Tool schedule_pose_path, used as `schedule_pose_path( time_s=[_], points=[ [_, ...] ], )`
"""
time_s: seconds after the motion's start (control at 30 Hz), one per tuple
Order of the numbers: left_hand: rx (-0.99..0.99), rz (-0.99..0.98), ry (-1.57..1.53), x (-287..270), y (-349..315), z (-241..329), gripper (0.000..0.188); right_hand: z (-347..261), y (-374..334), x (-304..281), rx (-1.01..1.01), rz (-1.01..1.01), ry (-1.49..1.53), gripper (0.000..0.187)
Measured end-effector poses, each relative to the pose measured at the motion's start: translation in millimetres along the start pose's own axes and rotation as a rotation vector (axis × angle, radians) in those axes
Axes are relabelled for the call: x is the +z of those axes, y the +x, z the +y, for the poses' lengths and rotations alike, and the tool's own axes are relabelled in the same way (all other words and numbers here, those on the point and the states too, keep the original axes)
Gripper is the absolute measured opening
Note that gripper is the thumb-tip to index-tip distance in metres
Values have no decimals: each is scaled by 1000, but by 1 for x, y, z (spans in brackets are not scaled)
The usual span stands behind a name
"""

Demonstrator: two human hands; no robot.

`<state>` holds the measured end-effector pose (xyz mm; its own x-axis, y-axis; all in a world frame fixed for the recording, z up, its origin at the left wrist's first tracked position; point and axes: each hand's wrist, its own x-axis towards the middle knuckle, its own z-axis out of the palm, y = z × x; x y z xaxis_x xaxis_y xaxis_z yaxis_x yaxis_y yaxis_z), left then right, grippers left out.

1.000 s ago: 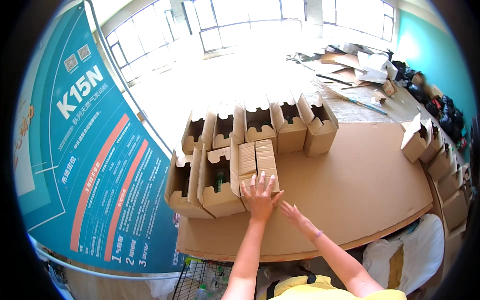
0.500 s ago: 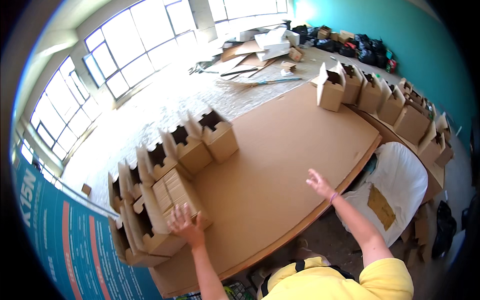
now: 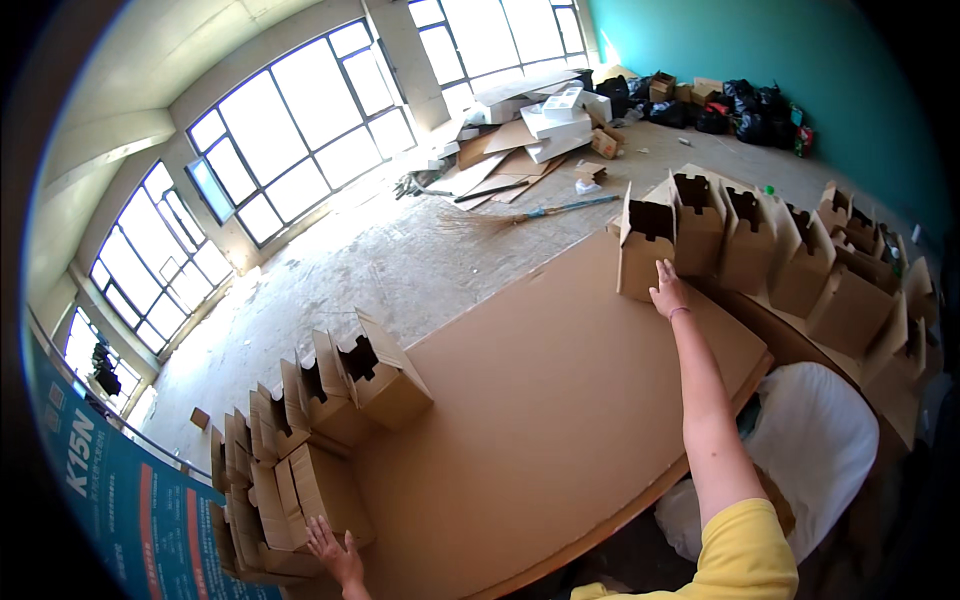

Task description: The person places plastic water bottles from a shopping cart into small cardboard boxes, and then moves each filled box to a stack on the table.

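Observation:
My left hand lies with spread fingers against the near side of a brown cardboard box whose top flaps are folded down. Around that box, several open-topped cardboard boxes stand in rows along the left side of a large cardboard-covered surface. My right arm reaches far forward. The right hand, fingers stretched out, is at the near face of another open-topped box on the far right corner. Whether its fingertips press on that box, I cannot tell.
More open boxes line the right side on a lower-looking cardboard sheet. A white sack sits by the near right edge. A teal banner stands at left. Beyond lie a broom, a foam and cardboard pile, and black bags.
My right hand has moved forward from above the bare cardboard to the far right box. The left hand stays by the folded-down box. The whole view has shifted.

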<state>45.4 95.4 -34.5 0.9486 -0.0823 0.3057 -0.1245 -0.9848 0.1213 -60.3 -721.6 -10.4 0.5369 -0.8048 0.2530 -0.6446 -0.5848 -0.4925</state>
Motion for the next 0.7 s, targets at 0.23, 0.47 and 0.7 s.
schedule_pose_path(
  time_s=[0.23, 0.47, 0.7],
  points=[
    [-97, -126, -116, -3, 0, -5, 71, 11, 64, 36, -34, -39, -18, 73],
    [-81, -117, -114, -6, 4, 16, 78, 36, 54, 41, -108, 158, 7, 24],
    [-42, -60, -164, -8, -3, 19, 79, -4, -44, 10, -348, -25, 342, 20]
  ],
)
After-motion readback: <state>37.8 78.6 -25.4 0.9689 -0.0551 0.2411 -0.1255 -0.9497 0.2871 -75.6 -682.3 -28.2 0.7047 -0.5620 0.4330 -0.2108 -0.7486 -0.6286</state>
